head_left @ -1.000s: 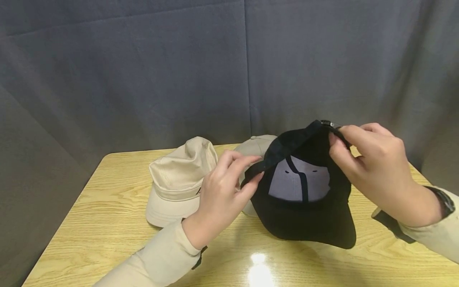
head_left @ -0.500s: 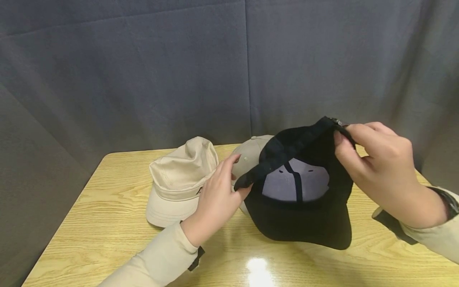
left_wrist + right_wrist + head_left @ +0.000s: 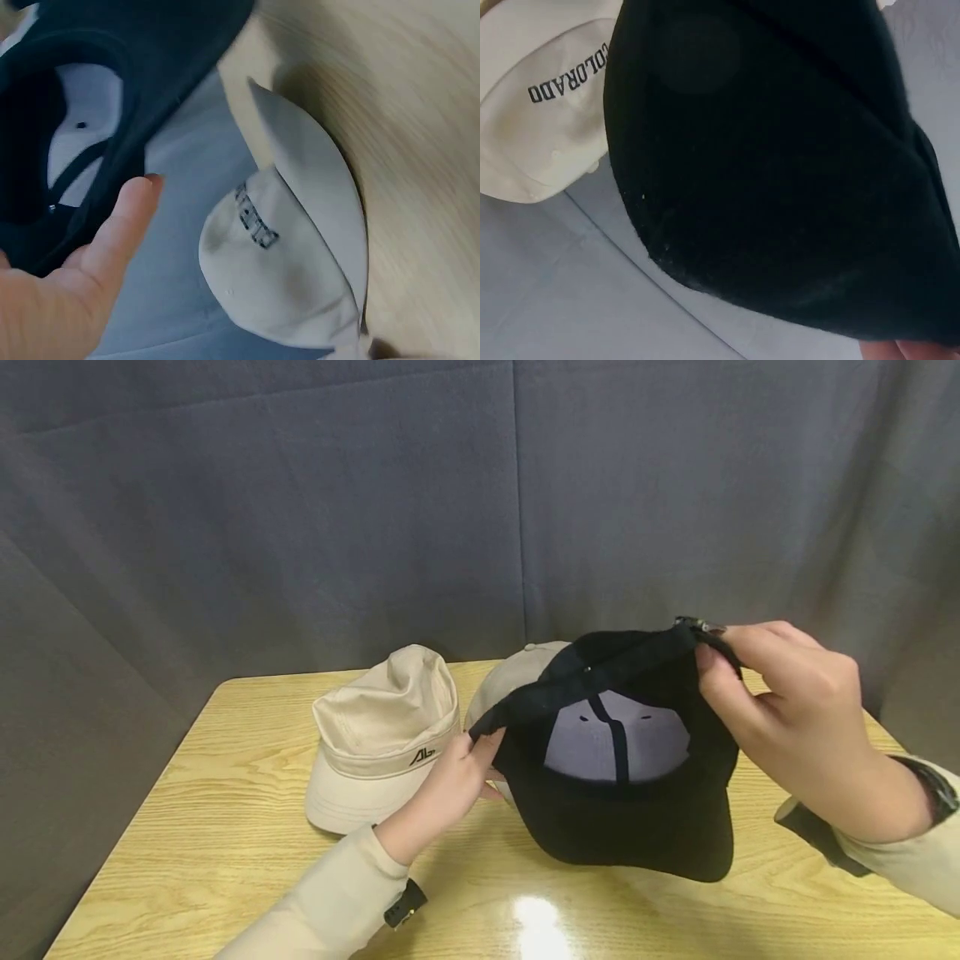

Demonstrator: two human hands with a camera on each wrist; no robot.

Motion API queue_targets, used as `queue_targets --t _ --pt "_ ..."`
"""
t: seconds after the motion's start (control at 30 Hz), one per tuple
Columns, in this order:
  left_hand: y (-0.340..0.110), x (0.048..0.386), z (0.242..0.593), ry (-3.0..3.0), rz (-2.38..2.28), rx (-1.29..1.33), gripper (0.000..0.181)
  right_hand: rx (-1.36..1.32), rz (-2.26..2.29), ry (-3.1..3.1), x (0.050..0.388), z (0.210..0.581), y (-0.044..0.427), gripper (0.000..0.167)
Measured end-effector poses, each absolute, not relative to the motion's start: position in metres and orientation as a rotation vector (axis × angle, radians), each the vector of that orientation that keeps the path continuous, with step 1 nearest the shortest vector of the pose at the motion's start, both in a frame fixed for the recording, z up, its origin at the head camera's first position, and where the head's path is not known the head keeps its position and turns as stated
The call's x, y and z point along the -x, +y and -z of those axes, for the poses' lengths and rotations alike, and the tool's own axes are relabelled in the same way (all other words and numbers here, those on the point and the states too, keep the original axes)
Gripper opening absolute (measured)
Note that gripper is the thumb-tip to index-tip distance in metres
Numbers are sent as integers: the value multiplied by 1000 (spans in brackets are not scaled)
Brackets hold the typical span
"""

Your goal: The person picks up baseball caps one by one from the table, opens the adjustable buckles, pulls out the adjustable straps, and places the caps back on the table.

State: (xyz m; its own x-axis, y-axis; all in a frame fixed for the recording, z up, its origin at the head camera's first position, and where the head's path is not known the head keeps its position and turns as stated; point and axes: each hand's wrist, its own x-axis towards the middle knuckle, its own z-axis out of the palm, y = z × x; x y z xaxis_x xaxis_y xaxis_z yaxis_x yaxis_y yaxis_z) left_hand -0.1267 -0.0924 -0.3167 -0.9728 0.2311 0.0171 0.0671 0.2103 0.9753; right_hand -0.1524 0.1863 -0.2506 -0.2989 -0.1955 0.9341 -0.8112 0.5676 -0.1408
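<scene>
A black baseball cap (image 3: pixel 622 827) is tilted up with its lining facing me and its brim low. My right hand (image 3: pixel 802 718) pinches its back strap beside the metal buckle (image 3: pixel 699 625). At the other side, my left hand (image 3: pixel 442 781) grips the cap's lower left edge, some fingers hidden behind it. In the left wrist view, one finger (image 3: pixel 124 221) lies along the outside of the black cap (image 3: pixel 172 67). The right wrist view is mostly filled by the cap's dark crown (image 3: pixel 772 180), with a bit of fingers at the bottom.
A cream cap (image 3: pixel 382 727) with a small dark logo sits on the wooden table (image 3: pixel 225 827), left of the hands. Behind the black cap stands a beige cap (image 3: pixel 517 677), partly hidden; the right wrist view shows a cap lettered COLORADO (image 3: pixel 555 127). Grey curtain (image 3: pixel 375 527) closes off the back.
The left hand has slid down and left along the black cap's edge, drawing it out to the left. The right hand keeps its pinch, with slight movement.
</scene>
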Motion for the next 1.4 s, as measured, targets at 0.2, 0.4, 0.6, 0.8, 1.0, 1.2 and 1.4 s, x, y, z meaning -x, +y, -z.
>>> queue_targets --t 0.2,0.4,0.6,0.8,1.0,1.2,1.4 --pt "-92 127 313 1993 -2132 -141 58 -885 -709 -1834 156 258 189 26" --pt "-90 125 313 1795 -2231 -123 64 -961 -701 -1852 144 249 176 41" --pt "-90 120 309 1633 -2302 -235 72 -1053 -659 -1858 137 246 170 41" --pt "-89 117 303 1530 -2352 -256 79 -1157 -657 -1807 138 253 171 38" --pt "-88 114 303 1449 -2437 -239 76 -1204 -697 -1759 139 259 171 36" --pt "-89 111 301 1386 -2545 -254 64 -1171 -678 -1775 139 262 174 39" --pt "-91 110 298 1340 -2599 -232 56 -1111 -720 -1769 139 263 176 46"
